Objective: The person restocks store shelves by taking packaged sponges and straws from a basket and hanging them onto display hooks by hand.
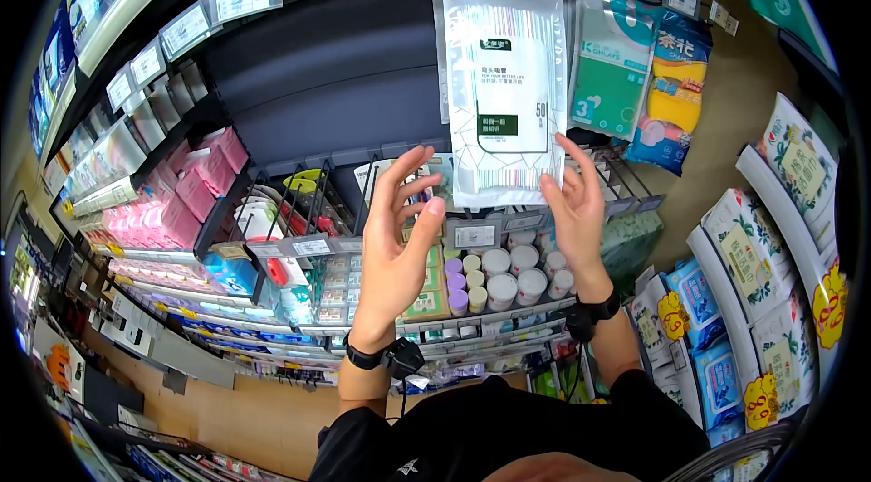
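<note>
A clear pack of bendy drinking straws hangs upright from a hook at the upper middle, its front facing me. My right hand is at the pack's lower right edge, with thumb and index fingertip apart and seeming to touch it. Left of the pack's lower part, my left hand is raised with its fingers spread and nothing in it. A gap shows between that hand and the pack. Beside the straws hang a green pack and a blue pack with yellow and pink contents.
Metal hooks jut from the rack below. White-lidded tubs and purple-lidded ones stand on a lower shelf. Pink packets fill the left shelf; tissue packs and blue wipes packs line the right.
</note>
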The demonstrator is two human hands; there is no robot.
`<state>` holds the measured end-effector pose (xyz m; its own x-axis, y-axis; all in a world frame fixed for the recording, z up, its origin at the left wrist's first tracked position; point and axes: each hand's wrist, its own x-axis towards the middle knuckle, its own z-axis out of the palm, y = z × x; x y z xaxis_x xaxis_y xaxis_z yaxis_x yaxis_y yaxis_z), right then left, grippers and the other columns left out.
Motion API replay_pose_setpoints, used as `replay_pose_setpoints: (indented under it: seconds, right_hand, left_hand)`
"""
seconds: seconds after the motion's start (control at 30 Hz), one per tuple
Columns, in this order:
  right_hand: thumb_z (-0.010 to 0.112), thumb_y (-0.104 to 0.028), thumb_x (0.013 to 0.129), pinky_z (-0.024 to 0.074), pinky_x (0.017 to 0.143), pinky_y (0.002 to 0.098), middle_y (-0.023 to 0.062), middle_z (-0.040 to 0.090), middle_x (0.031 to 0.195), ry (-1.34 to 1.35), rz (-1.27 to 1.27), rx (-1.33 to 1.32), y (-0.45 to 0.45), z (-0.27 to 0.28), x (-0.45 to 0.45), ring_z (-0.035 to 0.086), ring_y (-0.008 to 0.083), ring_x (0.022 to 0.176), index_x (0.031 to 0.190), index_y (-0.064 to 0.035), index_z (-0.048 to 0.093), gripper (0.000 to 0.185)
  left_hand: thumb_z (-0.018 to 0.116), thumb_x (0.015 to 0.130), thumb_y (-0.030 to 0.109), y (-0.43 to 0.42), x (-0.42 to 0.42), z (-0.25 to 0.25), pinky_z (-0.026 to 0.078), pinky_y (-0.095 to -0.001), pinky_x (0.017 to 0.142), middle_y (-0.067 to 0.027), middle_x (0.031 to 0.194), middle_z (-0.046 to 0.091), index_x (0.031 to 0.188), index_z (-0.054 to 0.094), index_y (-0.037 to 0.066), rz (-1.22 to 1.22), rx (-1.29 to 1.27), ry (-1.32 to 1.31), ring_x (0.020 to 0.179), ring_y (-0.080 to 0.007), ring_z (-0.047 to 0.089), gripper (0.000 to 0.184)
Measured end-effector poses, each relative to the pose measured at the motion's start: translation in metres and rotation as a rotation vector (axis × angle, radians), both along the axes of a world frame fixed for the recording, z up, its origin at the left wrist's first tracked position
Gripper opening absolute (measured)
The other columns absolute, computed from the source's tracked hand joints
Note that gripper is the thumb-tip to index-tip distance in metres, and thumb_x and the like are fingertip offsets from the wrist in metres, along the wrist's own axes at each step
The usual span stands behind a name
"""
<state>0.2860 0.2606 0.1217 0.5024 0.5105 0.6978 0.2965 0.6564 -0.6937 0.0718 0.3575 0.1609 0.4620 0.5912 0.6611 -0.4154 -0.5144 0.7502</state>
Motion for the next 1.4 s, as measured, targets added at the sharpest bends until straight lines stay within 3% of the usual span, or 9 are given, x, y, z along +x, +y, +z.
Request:
replay_pose_setpoints:
  seconds: [0.33, 0.47, 0.53, 0.63, 0.73, 0.8, 0.87, 1.1, 1.4]
  right_hand:
    - [0.06, -0.004, 0.101, 0.0499, 0.088, 0.0251, 0.0134, 0.07, 0.113, -0.155, -0.079, -0.122, 0.045, 0.026, 0.038, 0.064, 0.0127, 0.102, 0.148, -0.0021, 0.042, 0.05]
    - [0.062, -0.005, 0.098, 0.0503, 0.091, 0.0289, 0.0147, 0.071, 0.111, -0.216, -0.102, -0.151, 0.064, 0.027, 0.05, 0.066, 0.0172, 0.103, 0.15, -0.0035, 0.039, 0.056]
    - [0.065, -0.009, 0.095, 0.0509, 0.094, 0.0321, 0.0188, 0.067, 0.121, -0.248, -0.118, -0.196, 0.071, 0.021, 0.058, 0.066, 0.0223, 0.109, 0.151, -0.0036, 0.038, 0.062]
    - [0.07, -0.017, 0.092, 0.0492, 0.101, 0.0394, 0.0237, 0.049, 0.144, -0.255, -0.165, -0.407, 0.074, 0.018, 0.058, 0.057, 0.0307, 0.127, 0.15, -0.0043, 0.039, 0.067]
    - [0.068, -0.018, 0.095, 0.0451, 0.107, 0.045, 0.0219, 0.047, 0.146, -0.483, -0.375, -0.401, 0.064, 0.012, 0.055, 0.049, 0.0384, 0.134, 0.153, -0.0088, 0.037, 0.067]
    - [0.067, -0.017, 0.095, 0.0442, 0.109, 0.0447, 0.0203, 0.047, 0.147, -0.489, -0.415, -0.376, 0.041, 0.014, 0.035, 0.048, 0.0378, 0.136, 0.151, -0.0098, 0.04, 0.063]
    - [0.069, -0.014, 0.091, 0.0472, 0.103, 0.0414, 0.0185, 0.051, 0.142, -0.438, -0.297, -0.256, 0.01, 0.017, 0.008, 0.053, 0.0313, 0.13, 0.146, -0.0062, 0.046, 0.06]
    - [0.062, -0.005, 0.095, 0.0535, 0.09, 0.0322, 0.015, 0.063, 0.131, -0.252, 0.131, -0.322, -0.113, -0.005, -0.073, 0.066, 0.0203, 0.11, 0.141, 0.0004, 0.05, 0.047]
    - [0.06, -0.007, 0.097, 0.0533, 0.088, 0.0306, 0.015, 0.069, 0.119, -0.104, 0.217, -0.464, -0.225, -0.06, -0.128, 0.07, 0.0176, 0.098, 0.14, 0.0025, 0.05, 0.045]
  left_hand:
    - [0.059, 0.1, 0.015, -0.021, -0.021, -0.026, 0.047, -0.0361, 0.103, -0.0165, 0.148, 0.051, 0.146, 0.046, 0.0, -0.015, -0.06, 0.005, 0.127, -0.0239, 0.058, 0.05]
    - [0.059, 0.1, 0.016, -0.035, -0.036, -0.036, 0.048, -0.0368, 0.102, -0.0166, 0.147, 0.051, 0.145, 0.047, -0.001, -0.001, -0.121, 0.034, 0.125, -0.0244, 0.059, 0.05]
    - [0.059, 0.099, 0.018, -0.041, -0.045, -0.041, 0.047, -0.0367, 0.102, -0.0166, 0.146, 0.053, 0.145, 0.048, 0.0, 0.042, -0.16, 0.007, 0.123, -0.0249, 0.061, 0.05]
    - [0.059, 0.099, 0.021, -0.053, -0.053, -0.043, 0.047, -0.0362, 0.1, -0.0166, 0.145, 0.054, 0.144, 0.05, 0.0, 0.079, -0.195, -0.006, 0.122, -0.0254, 0.061, 0.05]
    - [0.059, 0.099, 0.023, -0.065, -0.058, -0.048, 0.048, -0.0355, 0.098, -0.0169, 0.144, 0.055, 0.143, 0.051, 0.0, 0.11, -0.187, 0.004, 0.121, -0.0251, 0.062, 0.051]
    - [0.059, 0.099, 0.024, -0.073, -0.059, -0.051, 0.047, -0.035, 0.098, -0.0176, 0.143, 0.056, 0.143, 0.051, 0.0, 0.093, -0.203, -0.018, 0.119, -0.0245, 0.062, 0.051]
    - [0.059, 0.099, 0.024, -0.08, -0.061, -0.057, 0.047, -0.0346, 0.098, -0.0177, 0.142, 0.056, 0.143, 0.051, 0.0, 0.093, -0.206, -0.006, 0.118, -0.0243, 0.063, 0.051]
    - [0.057, 0.1, 0.025, -0.125, -0.068, -0.081, 0.048, -0.0336, 0.095, -0.0195, 0.138, 0.06, 0.14, 0.052, -0.001, 0.045, -0.294, 0.036, 0.114, -0.0247, 0.066, 0.048]
    - [0.056, 0.102, 0.019, -0.208, -0.095, -0.115, 0.049, -0.0305, 0.091, -0.018, 0.134, 0.063, 0.137, 0.055, -0.001, -0.037, -0.428, 0.089, 0.108, -0.0211, 0.067, 0.041]
